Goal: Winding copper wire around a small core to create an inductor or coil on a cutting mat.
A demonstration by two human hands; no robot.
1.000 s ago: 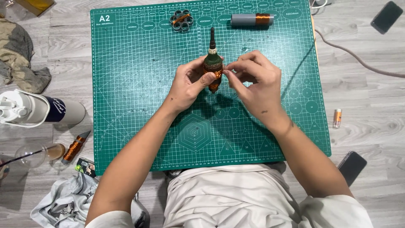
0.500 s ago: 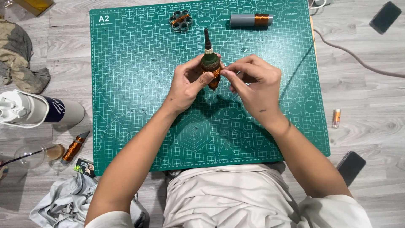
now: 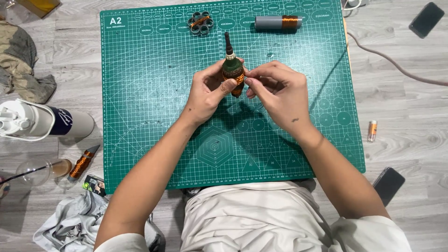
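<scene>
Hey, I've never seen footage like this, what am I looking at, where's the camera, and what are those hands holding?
There is no machine: a person works with bare hands, filmed by a camera on their head looking down. The left hand grips a small motor rotor wound with copper wire, its shaft pointing away. The right hand pinches at the winding. They work over a green cutting mat on a grey wooden floor. On the mat's far edge lie a round winding core and a grey spool of copper wire. A white bottle and two phones lie nearby.
</scene>
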